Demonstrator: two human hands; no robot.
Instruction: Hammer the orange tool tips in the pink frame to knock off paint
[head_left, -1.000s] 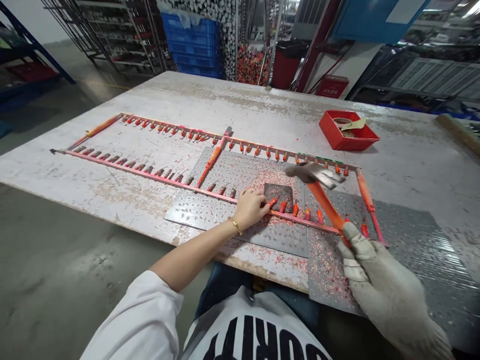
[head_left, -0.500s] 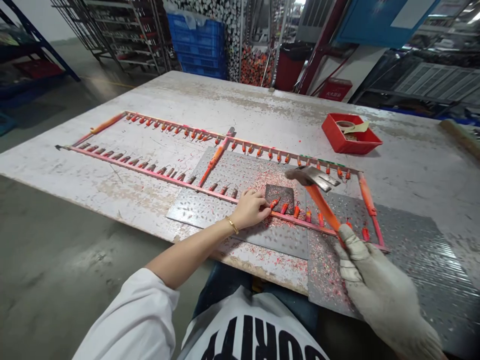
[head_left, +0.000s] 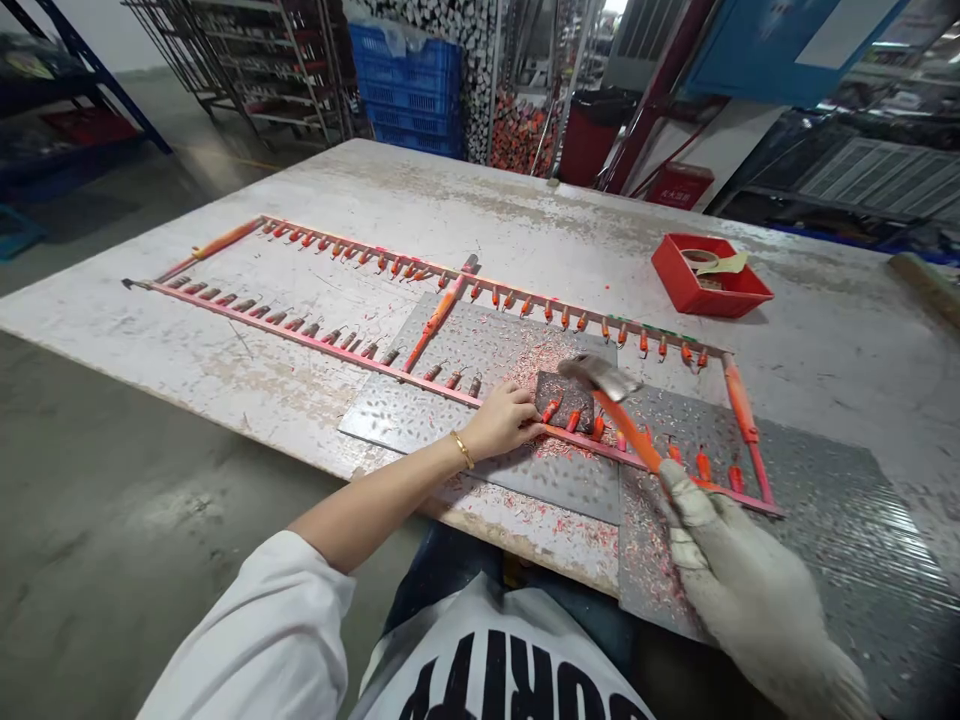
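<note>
A long painted metal frame point(head_left: 330, 352) lies flat, its two rails lined with small orange and greyish coated pieces that have wire hooks. My bare left hand point(head_left: 504, 420), a gold bracelet at its wrist, is closed on the near rail beside an orange coated piece point(head_left: 551, 409). That piece rests over a small dark square block point(head_left: 564, 388). In my gloved right hand point(head_left: 739, 560) is a claw hammer point(head_left: 626, 425), gripped by its orange handle. The hammer's head hangs just above the block's right side; whether it touches anything I cannot tell.
Dimpled grey metal sheets point(head_left: 810, 480) lie under the frame, strewn with pinkish chips. A red tray point(head_left: 705, 290) with tape rolls stands at the back right of the worn white table point(head_left: 360, 190). Beyond are blue crates point(head_left: 411, 90) and racks point(head_left: 255, 70).
The hammer has come down and slightly left, its head now lower over the block. My left hand keeps its hold at the rail. The view has shifted slightly.
</note>
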